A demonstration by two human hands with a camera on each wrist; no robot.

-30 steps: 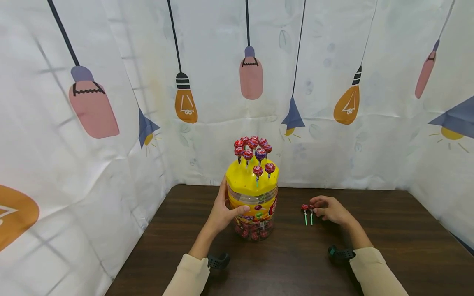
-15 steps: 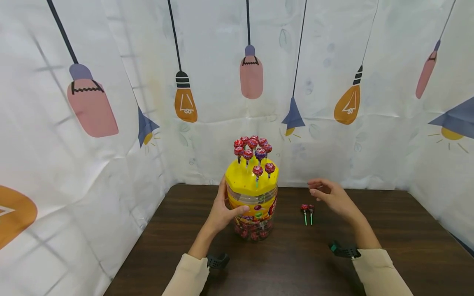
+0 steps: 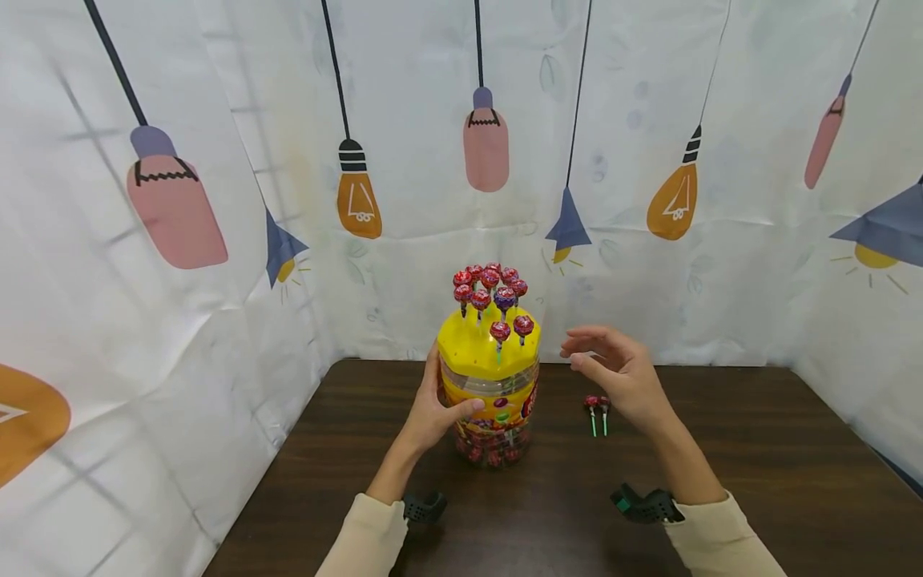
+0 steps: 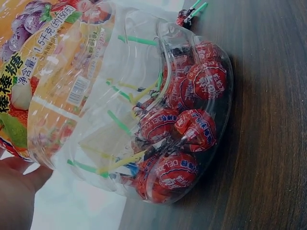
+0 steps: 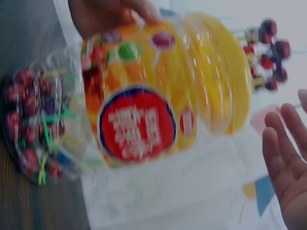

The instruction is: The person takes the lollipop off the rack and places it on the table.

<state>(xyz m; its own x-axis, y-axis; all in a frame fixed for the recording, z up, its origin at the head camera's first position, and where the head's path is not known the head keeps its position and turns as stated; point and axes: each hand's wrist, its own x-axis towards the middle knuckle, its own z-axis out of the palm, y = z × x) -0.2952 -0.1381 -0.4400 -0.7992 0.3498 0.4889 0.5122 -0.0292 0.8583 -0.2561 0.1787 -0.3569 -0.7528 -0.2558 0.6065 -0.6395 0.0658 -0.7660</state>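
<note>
A clear plastic candy jar [image 3: 493, 409] with a yellow lid [image 3: 469, 349] stands upright on the table. Several red-wrapped lollipops [image 3: 480, 300] and a purple one stick up from the lid, and more lollipops [image 4: 177, 175] lie in the jar's bottom. My left hand [image 3: 435, 417] grips the jar's left side, thumb across the label. In the air to the right of the lid is my right hand [image 3: 622, 377], fingers loosely bent and holding nothing; the right wrist view shows its fingers [image 5: 283, 153] apart from the jar. Two lollipops [image 3: 597, 409] with green sticks lie below that hand.
The dark wooden table [image 3: 548, 521] ends at a white fabric backdrop [image 3: 418, 296] printed with lamps, which also runs along the left and right. Each wrist wears a black strap [image 3: 425, 508].
My right hand has lifted away from the two lollipops on the table and moved up and left toward the jar lid. The left hand and jar stay in place.
</note>
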